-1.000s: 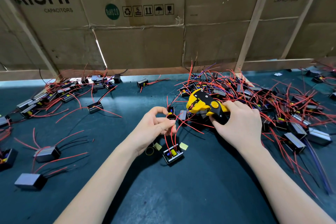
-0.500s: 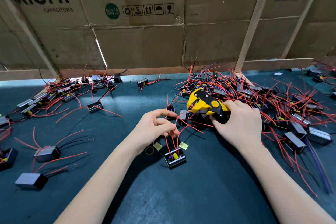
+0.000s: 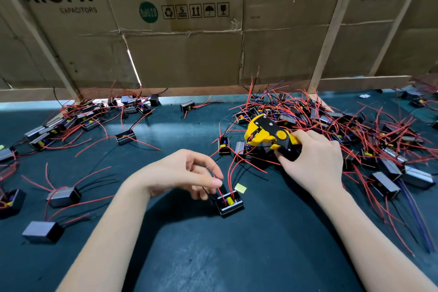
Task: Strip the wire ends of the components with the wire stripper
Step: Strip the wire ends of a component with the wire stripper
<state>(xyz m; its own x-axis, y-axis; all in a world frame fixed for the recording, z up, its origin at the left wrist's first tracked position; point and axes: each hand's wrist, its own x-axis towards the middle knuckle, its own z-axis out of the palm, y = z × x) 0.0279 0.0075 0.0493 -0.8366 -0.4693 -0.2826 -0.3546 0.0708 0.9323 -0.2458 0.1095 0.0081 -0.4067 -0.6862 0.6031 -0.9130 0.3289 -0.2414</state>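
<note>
Right hand (image 3: pixel 315 161) gripping glossy yellow-black wire stripper (image 3: pixel 270 136), left hand (image 3: pixel 182 173) perhaps pinching thin red wire (image 3: pixel 219 191)

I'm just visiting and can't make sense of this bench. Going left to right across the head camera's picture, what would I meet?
Scattered components on the green mat → left hand → open component with red wires → yellow label → wire stripper → right hand → big tangled pile.

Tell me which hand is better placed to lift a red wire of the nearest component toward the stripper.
Left. The left hand hovers over the component, its fingers right by its red wires. The right hand already grips the wire stripper further back, by the pile.
</note>
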